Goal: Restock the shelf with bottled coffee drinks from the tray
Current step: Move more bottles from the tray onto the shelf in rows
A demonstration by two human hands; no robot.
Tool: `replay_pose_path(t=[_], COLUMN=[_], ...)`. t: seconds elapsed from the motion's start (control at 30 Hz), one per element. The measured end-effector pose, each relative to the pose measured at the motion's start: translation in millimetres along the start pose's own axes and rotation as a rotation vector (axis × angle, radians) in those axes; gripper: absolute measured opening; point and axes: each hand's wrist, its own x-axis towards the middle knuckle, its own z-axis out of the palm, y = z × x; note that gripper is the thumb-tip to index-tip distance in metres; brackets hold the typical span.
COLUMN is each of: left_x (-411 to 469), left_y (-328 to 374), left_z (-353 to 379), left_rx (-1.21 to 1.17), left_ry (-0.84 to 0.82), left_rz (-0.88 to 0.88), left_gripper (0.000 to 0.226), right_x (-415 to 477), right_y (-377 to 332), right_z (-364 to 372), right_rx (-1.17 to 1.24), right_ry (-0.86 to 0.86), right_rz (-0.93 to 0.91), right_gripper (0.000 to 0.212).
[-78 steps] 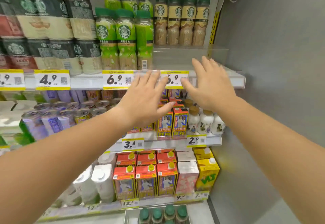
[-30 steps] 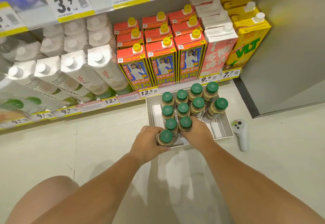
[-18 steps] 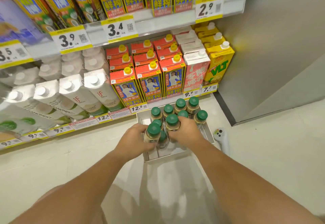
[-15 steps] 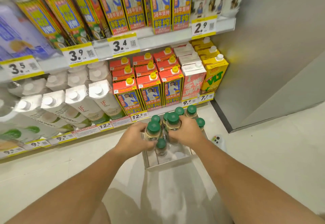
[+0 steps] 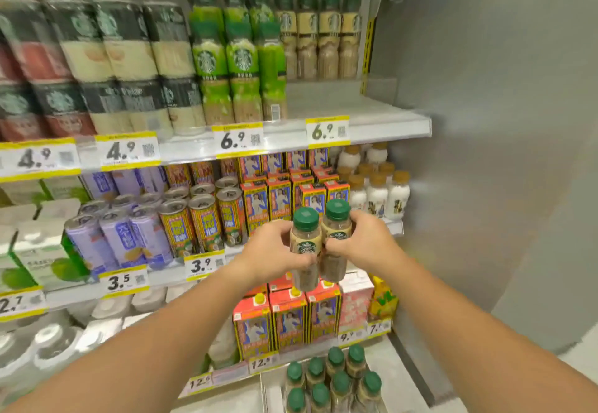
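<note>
My left hand (image 5: 270,255) grips a green-capped coffee bottle (image 5: 304,237), and my right hand (image 5: 367,244) grips a second coffee bottle (image 5: 336,229) right beside it. Both bottles are upright, side by side, in front of the middle shelves. On the floor below stands the white tray (image 5: 403,390) with several more green-capped bottles (image 5: 333,380). On the top shelf (image 5: 372,122), a row of matching beige coffee bottles (image 5: 318,37) stands at the back right, with bare shelf in front of it.
Green-labelled bottles (image 5: 239,62) stand left of the bare spot; dark multipacks (image 5: 106,66) fill the top shelf's left. Cans, cartons and white bottles (image 5: 377,192) crowd the lower shelves. A grey side wall (image 5: 485,153) bounds the shelf on the right.
Both hands have lifted a bottle each out of the tray and raised them from floor level to the middle shelves. My view has tilted up from the floor to the top shelf.
</note>
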Motion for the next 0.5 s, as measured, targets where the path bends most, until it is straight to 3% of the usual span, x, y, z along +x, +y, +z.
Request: replay_pose_path(t=[0.17,0.33,0.47,0.5], left_x=[35,77,116,127], left_y=[80,156,204,213], left_z=[-65,-114,-122,-122], left_rx=[-0.052,-0.096,-0.14,-0.135], left_ry=[0.167,0.283,0.351,0.363], left_rz=[0.139,0.261,0.261,0.255], left_gripper=[0.049,0.028,0.026,0.025], right_x=[41,86,129,140], right_y=[-92,-158,-170,-169], right_z=[-74,-142,-187,-197], right_rx=[-0.048,-0.068,-0.018,-0.014], right_ry=[0.07,0.122,0.143,0.154], right_rz=[-0.131,-0.251,-0.284,-0.28], right_gripper=[0.024,0.021,0.065,0.067])
